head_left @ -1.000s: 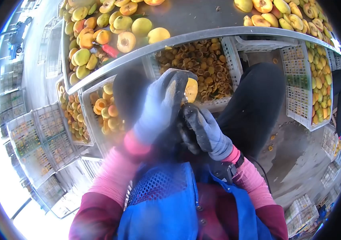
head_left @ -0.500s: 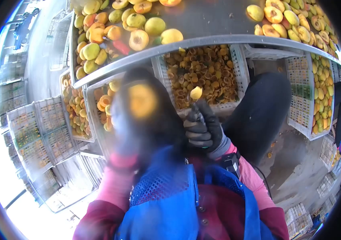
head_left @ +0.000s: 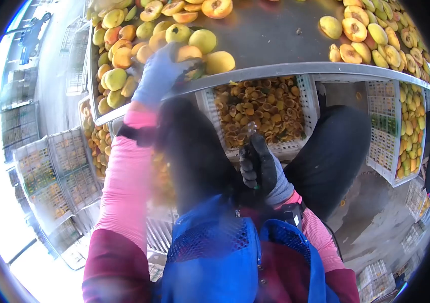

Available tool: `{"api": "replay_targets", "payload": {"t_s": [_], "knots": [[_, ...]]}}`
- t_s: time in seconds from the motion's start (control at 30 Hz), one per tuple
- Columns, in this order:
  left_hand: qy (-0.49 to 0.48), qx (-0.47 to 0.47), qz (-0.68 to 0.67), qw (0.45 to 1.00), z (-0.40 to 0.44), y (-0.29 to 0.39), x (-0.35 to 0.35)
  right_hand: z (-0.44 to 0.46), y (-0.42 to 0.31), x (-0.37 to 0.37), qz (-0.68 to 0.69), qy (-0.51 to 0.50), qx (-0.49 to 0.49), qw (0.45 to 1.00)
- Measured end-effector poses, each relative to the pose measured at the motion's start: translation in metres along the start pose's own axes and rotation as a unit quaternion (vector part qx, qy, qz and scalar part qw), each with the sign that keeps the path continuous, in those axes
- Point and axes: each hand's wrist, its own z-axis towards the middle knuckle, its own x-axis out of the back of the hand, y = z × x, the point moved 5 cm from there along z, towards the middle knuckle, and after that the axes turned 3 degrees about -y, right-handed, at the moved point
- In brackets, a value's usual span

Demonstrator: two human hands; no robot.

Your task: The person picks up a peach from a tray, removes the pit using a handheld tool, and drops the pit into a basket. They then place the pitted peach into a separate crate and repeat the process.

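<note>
Peaches (head_left: 203,40), round and yellow-green, crowd the grey metal tabletop (head_left: 270,40) as the blue-gloved left hand (head_left: 159,76) reaches among them, fingers parted, hold unclear, while the black-palmed right hand (head_left: 263,166) curls tightly around a metal-tipped tool (head_left: 252,129).

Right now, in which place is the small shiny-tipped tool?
In the head view, the small tool is right of centre, held in the right hand, its tip showing against the crate of fruit scraps.
</note>
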Motion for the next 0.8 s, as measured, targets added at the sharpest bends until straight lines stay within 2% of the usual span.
{"api": "replay_targets", "payload": {"t_s": [0.03, 0.07, 0.13, 0.17, 0.2, 0.23, 0.27, 0.3, 0.33, 0.37, 0.47, 0.6, 0.8], "knots": [[0.001, 0.0, -0.098, 0.995, -0.01, 0.014, 0.003, -0.002, -0.002, 0.002, -0.009, 0.019, 0.014, 1.0], [0.003, 0.001, -0.196, 0.981, -0.024, 0.032, 0.006, -0.005, -0.012, 0.001, -0.081, 0.026, 0.079, 0.993], [0.083, -0.07, -0.276, 0.955, -0.053, 0.059, 0.005, -0.012, -0.025, -0.005, -0.199, 0.042, 0.223, 0.953], [0.066, -0.008, -0.425, 0.903, -0.072, 0.069, -0.007, -0.016, -0.027, -0.009, -0.245, 0.058, 0.3, 0.92], [0.027, 0.067, -0.486, 0.871, -0.09, 0.08, -0.018, -0.017, -0.021, -0.02, -0.262, 0.072, 0.393, 0.878], [0.072, -0.098, -0.287, 0.95, -0.102, 0.087, -0.016, -0.022, -0.021, -0.026, -0.259, 0.051, 0.422, 0.867], [0.112, -0.256, -0.067, 0.958, -0.12, 0.096, -0.023, -0.026, -0.02, -0.033, -0.256, 0.029, 0.45, 0.855], [0.156, -0.264, -0.004, 0.952, -0.135, 0.101, -0.023, -0.033, -0.029, -0.047, -0.232, -0.027, 0.415, 0.879], [0.2, -0.271, 0.059, 0.94, -0.148, 0.109, -0.025, -0.036, -0.031, -0.049, -0.282, -0.022, 0.42, 0.862], [0.224, -0.218, -0.012, 0.95, -0.155, 0.102, -0.038, -0.039, -0.032, -0.05, -0.331, -0.016, 0.425, 0.842], [0.218, -0.229, -0.076, 0.946, -0.158, 0.124, -0.028, -0.05, -0.034, -0.055, -0.429, 0.015, 0.468, 0.772], [0.227, -0.218, -0.022, 0.949, -0.168, 0.14, -0.021, -0.065, -0.035, -0.059, -0.512, 0.065, 0.506, 0.691], [0.256, -0.184, -0.038, 0.948, -0.18, 0.13, -0.042, -0.07, -0.026, -0.057, -0.491, 0.066, 0.531, 0.688]]}}
